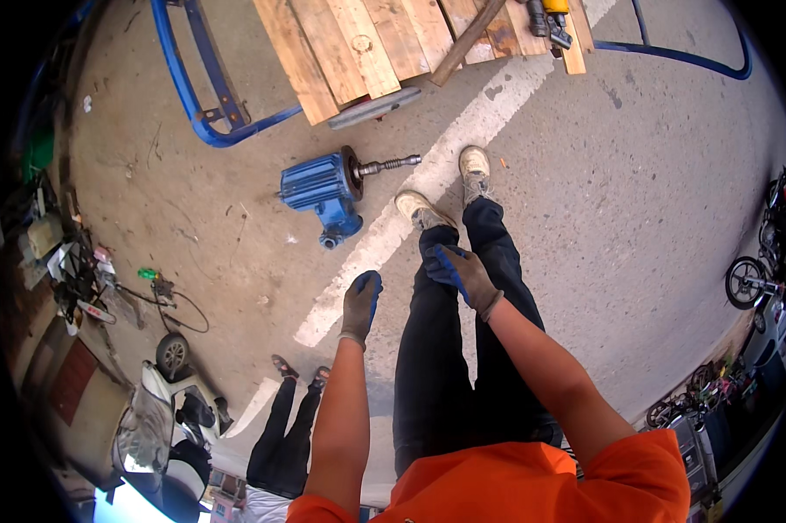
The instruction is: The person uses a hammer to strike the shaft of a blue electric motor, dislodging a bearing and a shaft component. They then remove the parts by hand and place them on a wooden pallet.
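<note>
I stand on a concrete floor, looking down at my dark trousers and pale shoes. My left hand (361, 306) wears a grey and blue work glove, hangs free above the floor and holds nothing, fingers loosely apart. My right hand (463, 274), gloved the same way, hovers in front of my thighs, also holding nothing. A blue electric motor with a bare threaded shaft (332, 190) lies on the floor ahead of my left hand, beside a white painted line (428, 174). Both hands are well short of the motor.
A wooden pallet (384, 44) lies ahead with a grey metal bar (374, 108) at its edge and a yellow tool (552, 19) on top. A blue metal frame (203, 96) stands left. Another person's legs (280, 427) are at lower left by a scooter (171, 418). Motorbikes (759, 261) stand right.
</note>
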A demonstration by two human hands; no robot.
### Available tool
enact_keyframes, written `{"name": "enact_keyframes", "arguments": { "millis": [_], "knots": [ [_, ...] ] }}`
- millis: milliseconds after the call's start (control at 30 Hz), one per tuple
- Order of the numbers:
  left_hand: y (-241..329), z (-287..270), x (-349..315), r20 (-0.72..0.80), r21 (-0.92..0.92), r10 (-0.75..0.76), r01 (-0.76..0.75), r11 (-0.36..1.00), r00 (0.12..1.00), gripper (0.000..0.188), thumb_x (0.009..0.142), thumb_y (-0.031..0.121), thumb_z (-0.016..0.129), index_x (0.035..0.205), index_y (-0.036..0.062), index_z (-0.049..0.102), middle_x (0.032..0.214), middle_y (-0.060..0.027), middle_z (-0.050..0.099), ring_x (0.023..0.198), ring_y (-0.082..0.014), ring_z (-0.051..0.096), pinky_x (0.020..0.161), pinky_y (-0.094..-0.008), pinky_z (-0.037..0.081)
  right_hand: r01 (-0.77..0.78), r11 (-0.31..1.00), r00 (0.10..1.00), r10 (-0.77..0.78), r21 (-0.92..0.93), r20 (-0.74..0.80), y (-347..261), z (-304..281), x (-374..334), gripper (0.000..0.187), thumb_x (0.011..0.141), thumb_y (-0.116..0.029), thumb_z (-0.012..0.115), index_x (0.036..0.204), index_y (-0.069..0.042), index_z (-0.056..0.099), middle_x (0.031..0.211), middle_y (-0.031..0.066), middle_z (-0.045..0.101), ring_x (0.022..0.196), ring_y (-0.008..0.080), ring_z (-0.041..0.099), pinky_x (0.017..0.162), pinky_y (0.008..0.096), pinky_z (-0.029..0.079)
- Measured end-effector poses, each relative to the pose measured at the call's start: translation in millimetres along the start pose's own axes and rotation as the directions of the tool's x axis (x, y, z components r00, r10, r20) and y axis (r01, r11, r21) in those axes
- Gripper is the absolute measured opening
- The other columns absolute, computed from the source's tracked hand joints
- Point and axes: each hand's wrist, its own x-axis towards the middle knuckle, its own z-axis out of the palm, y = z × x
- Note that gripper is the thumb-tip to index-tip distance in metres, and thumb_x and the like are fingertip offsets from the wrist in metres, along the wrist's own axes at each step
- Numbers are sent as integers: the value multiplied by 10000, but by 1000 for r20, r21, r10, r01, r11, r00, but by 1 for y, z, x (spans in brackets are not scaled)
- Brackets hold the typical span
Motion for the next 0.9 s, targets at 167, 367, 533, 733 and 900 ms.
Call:
{"name": "enact_keyframes", "arguments": {
  "millis": [167, 367, 533, 733, 900],
  "knots": [
    [1, -4, 0, 15, 11, -2, 2, 1000, 1000, 421, 975, 319, 665, 1274, 24, 630, 1102, -62, 675, 972, -172, 650, 867, -295, 507, 486, 712, 874, -385, -507, 297, 11, -16, 3, 323, 985, -146, 605, 1248, 40, 617, 1136, 154, 686, 970, 197, 701, 866, 315, 568],
    [2, -19, 13, -14, 29, -21, 22, 999, 1000, 401, 971, 307, 673, 1259, 31, 628, 1063, -53, 678, 930, -162, 658, 806, -287, 509, 143, 971, 980, -166, -193, -108, -55, -6, 25, 346, 1008, -215, 605, 1186, 81, 635, 956, 95, 686, 873, 142, 672, 791, 283, 556],
    [30, -10, 42, 8, 64, 30, -31, 997, 1000, 400, 966, 277, 672, 1261, 11, 624, 1023, -54, 665, 892, -151, 638, 767, -266, 503, 296, 914, 916, -354, -276, -190, -157, -38, 73, 378, 976, -266, 641, 1127, 78, 670, 933, 102, 713, 843, 141, 666, 768, 293, 544],
    [90, 19, 63, -27, 58, 17, -16, 998, 999, 352, 983, 254, 642, 1205, -19, 652, 997, -26, 656, 866, -116, 606, 756, -251, 486, 209, 621, 705, -631, -756, -323, -322, -62, 152, 633, 891, -384, 687, 1302, 83, 564, 1089, 235, 707, 997, 308, 698, 884, 383, 542],
    [134, 88, 93, -9, -75, 32, -33, 997, 999, 378, 998, 224, 646, 1269, -39, 623, 1111, -68, 671, 978, -144, 638, 875, -273, 510, -277, 152, 486, -829, -949, -275, -443, -132, 265, 675, 901, -413, 628, 1392, 24, 476, 1298, 266, 611, 1162, 400, 630, 985, 488, 503]
  ]
}}
